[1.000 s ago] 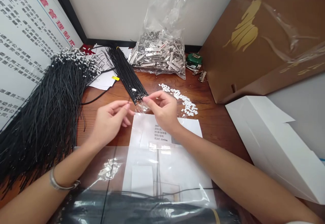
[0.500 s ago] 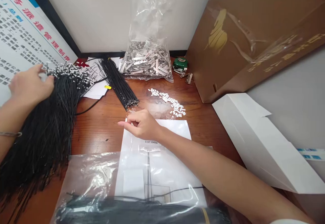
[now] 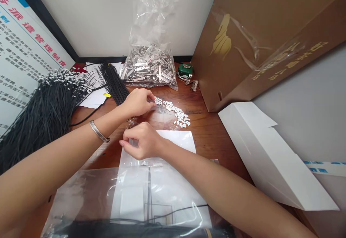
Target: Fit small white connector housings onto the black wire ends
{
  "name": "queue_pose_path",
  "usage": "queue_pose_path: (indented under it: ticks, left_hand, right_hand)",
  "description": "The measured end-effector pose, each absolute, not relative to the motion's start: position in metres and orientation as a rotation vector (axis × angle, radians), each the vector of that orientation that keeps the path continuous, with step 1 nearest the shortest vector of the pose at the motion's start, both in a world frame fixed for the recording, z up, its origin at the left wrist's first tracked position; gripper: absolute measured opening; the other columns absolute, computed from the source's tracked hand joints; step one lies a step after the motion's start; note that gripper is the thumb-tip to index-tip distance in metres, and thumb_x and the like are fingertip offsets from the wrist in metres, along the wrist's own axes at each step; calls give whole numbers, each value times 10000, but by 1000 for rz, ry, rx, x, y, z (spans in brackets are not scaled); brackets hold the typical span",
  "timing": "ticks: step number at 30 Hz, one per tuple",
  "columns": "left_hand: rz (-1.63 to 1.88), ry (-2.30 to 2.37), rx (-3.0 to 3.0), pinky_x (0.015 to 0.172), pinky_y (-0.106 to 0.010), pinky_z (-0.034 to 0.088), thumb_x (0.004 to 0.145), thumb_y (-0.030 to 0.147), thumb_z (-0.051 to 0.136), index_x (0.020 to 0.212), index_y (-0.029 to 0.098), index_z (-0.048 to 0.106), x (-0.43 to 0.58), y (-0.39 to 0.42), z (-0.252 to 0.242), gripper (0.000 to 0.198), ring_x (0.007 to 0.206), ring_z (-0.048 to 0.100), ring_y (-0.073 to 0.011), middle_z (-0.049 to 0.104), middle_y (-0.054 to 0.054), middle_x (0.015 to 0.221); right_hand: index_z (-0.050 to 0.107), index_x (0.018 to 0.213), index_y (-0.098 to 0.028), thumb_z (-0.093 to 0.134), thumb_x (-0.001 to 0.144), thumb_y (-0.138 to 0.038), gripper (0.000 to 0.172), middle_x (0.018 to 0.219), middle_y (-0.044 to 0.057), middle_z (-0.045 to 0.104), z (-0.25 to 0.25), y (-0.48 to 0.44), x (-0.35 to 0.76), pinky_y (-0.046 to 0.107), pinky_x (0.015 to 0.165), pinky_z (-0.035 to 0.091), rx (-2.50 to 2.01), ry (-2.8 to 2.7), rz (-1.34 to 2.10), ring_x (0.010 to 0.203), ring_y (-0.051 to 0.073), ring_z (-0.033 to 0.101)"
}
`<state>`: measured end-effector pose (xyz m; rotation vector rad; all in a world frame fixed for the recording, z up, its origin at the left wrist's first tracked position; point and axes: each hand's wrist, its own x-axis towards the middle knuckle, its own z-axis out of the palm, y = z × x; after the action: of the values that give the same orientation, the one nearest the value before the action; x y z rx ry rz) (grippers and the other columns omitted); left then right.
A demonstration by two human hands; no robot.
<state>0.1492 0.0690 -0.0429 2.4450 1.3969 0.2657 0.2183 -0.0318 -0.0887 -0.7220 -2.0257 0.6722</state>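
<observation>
My left hand [image 3: 139, 102] reaches over a bundle of black cords [image 3: 115, 86]. Its thumb and forefinger come together at the left end of the scattered small white pieces [image 3: 177, 112]; whether a piece is between them is hidden. Closer to me, my right hand [image 3: 142, 140] hovers above the top of a white sheet [image 3: 186, 140], its fingers curled and the thumb tip near the forefinger. Anything in that pinch is too small to make out. At the left lies a large heap of black cords [image 3: 54, 97] with white tips.
A clear bag of metal clips [image 3: 151, 68] stands against the wall, beside a green tape measure [image 3: 185, 70]. A brown box [image 3: 243, 40] and a folded white carton [image 3: 265, 151] occupy the right. Clear plastic with black cords [image 3: 89, 227] covers the front.
My left hand has left the white-tipped cord heap and crossed right to the small white pieces. My right hand stays over the sheet, still curled. The view has shifted slightly.
</observation>
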Motion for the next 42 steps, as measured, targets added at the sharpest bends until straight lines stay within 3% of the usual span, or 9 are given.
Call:
queue_pose_path:
  ticks: [9,17,22,26,31,33,35,37,42]
  left_hand:
    - [305,1375,2434,783,-352,457,821,221,592,785,188,709,152,76,-57,126,835,645,-236,737,-46,864]
    - [893,1396,2469,733,-327,442,876,285,559,820,183,685,102,32,-25,172,762,584,-188,691,-32,818]
    - [1030,1143,2721,766,-345,440,909,242,548,812,192,655,75,4,-36,153,775,579,-182,691,-32,822]
    - [1117,1079,2829,732,-359,445,908,215,548,816,191,656,67,0,-47,144,746,567,-186,698,-49,833]
    - [1002,1189,2832,793,-382,451,912,254,531,843,215,658,63,0,-48,150,796,578,-203,698,-50,875]
    - [883,1317,2744,884,-405,446,887,271,562,972,213,643,60,0,-51,131,946,585,-234,681,-70,1012]
    - [814,1454,2618,956,-427,428,841,262,606,1134,193,586,56,2,-56,302,1088,554,-265,633,-102,1156]
    - [782,1541,2527,977,-432,422,823,235,601,1217,172,543,51,5,-63,403,1127,543,-273,607,-121,1215]
    - [694,1497,2582,941,-411,421,874,195,497,1215,172,598,47,8,-71,356,1059,570,-259,659,-87,1224]
  right_hand:
    - [407,533,-198,499,755,-215,241,448,-64,373,-87,-32,216,235,474,256,-694,-1832,706,422,70,291]
    - [433,670,-210,558,851,-403,293,546,-73,367,-83,-16,218,236,475,241,-944,-992,1078,487,81,303]
    - [473,642,-195,518,890,-478,379,559,-63,338,-92,-12,219,246,489,219,-830,-1114,1249,509,87,278]
    - [491,664,-192,506,898,-419,326,587,-52,375,-94,-13,222,247,493,215,-799,-1212,1343,521,90,288]
    - [487,658,-195,519,866,-363,270,538,-65,345,-91,-11,222,247,491,217,-801,-1243,1363,502,90,274]
    - [501,641,-194,542,823,-338,236,516,-67,355,-90,-11,221,246,482,222,-844,-1172,1333,486,86,280]
    - [523,622,-192,549,784,-320,208,499,-64,373,-90,-11,220,245,472,231,-908,-1079,1283,473,85,297]
    - [572,616,-187,549,760,-308,189,500,-50,420,-89,-11,220,246,466,249,-969,-1025,1227,477,89,340]
    - [711,652,-183,604,750,-299,185,675,13,619,-87,-13,220,259,475,297,-1059,-1044,1103,535,97,439]
